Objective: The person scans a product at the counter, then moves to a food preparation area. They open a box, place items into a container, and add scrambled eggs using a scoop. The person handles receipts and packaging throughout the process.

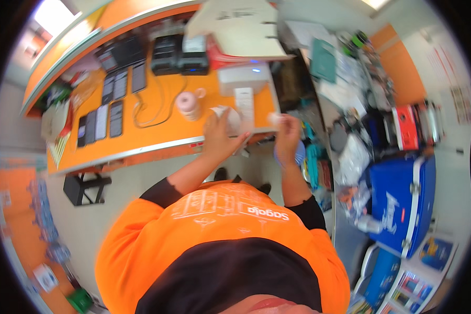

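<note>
My left hand (218,135) lies at the orange counter's front edge, its fingers spread over a white paper roll (231,119). A printed paper strip (245,106) runs beside the roll from a white printer (243,76). Past the counter's right corner, my right hand (289,133) pinches a small, blurred white piece (275,118), perhaps paper. A pink-lidded bottle (187,105) stands left of my left hand. Farther left, several phones (101,121) lie in rows on the orange counter (157,135), with a loose cable (157,125) between them and the bottle.
Two black printers (167,55) stand at the counter's back, near a large cream paper sheet (239,29). Right of me, a side counter holds papers, a teal case (323,61) and plastic bags (353,161). A blue cooler box (400,204) stands beyond. A black stool (87,189) is at lower left.
</note>
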Demonstrator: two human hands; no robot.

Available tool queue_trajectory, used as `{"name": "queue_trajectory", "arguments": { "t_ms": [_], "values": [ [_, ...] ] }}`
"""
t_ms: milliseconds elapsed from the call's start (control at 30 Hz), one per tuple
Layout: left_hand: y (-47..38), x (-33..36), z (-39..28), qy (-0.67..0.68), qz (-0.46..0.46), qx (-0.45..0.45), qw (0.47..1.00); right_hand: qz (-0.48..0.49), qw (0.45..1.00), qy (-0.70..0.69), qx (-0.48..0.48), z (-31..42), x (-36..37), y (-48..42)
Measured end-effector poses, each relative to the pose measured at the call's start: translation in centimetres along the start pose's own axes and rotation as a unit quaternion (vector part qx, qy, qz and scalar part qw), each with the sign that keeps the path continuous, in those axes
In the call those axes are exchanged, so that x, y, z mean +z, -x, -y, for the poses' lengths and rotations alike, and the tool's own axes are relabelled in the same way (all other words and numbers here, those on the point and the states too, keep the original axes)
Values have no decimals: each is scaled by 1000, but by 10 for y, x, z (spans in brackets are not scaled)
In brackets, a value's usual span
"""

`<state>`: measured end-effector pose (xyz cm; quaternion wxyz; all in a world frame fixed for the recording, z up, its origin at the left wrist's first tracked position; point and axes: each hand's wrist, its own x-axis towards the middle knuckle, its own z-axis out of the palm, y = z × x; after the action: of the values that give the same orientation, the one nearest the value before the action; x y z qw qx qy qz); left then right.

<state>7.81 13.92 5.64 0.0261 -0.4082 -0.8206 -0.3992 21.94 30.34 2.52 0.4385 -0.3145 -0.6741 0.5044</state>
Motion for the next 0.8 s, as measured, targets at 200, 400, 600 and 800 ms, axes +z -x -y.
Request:
{"name": "queue_trajectory", "arguments": {
  "t_ms": [200,400,600,800],
  "values": [
    [-12,8,-61,85,39,132,987,177,951,-231,102,57,-31,48],
    [-1,83,-125,117,194,201,953,152,984,-63,64,67,-163,70],
    [32,170,-228,217,414,281,838,-100,979,9,177,61,-327,145],
    [121,278,-375,307,590,324,673,-392,897,37,198,44,-479,232]
  ]
}}
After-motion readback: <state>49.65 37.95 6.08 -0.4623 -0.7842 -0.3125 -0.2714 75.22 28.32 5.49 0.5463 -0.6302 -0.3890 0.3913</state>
